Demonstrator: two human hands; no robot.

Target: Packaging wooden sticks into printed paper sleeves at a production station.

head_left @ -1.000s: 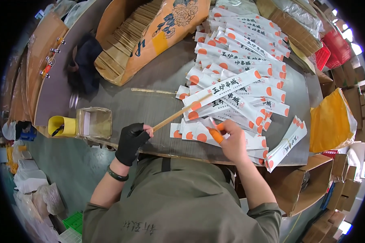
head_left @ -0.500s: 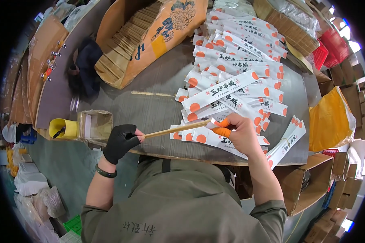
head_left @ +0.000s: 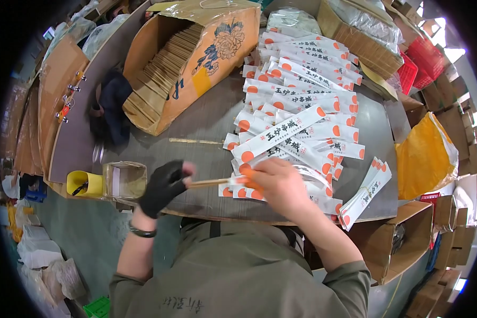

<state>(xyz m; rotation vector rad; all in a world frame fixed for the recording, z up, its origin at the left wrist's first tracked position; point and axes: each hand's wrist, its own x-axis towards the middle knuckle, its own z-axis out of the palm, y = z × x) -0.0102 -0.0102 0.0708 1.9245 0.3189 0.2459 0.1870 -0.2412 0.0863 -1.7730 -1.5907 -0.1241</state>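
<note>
In my left hand (head_left: 164, 186), which wears a black fingerless glove, the fingertips grip the left end of a pair of wooden chopsticks (head_left: 209, 183); motion blurs them a little. My right hand (head_left: 281, 186), with orange covers on finger and thumb, pinches a white paper chopstick sleeve (head_left: 239, 180). The sleeve surrounds the right end of the chopsticks, hiding that part. Just beyond my right hand spreads a heap of white printed sleeves with orange dots (head_left: 297, 100). A bundle of similar sleeves (head_left: 367, 193) lies near the table's right front edge.
A cut-open carton (head_left: 217, 53) full of chopsticks lies at the back left, beside a dark cloth (head_left: 111, 106). A yellow cup (head_left: 85, 183) and a small tape-covered box (head_left: 124, 180) sit at the left front edge. An orange-yellow sack (head_left: 426, 156) stands off the right side.
My right hand has moved left along the chopsticks, drawing the sleeve over them, so less wood shows. The whole view has shifted slightly.
</note>
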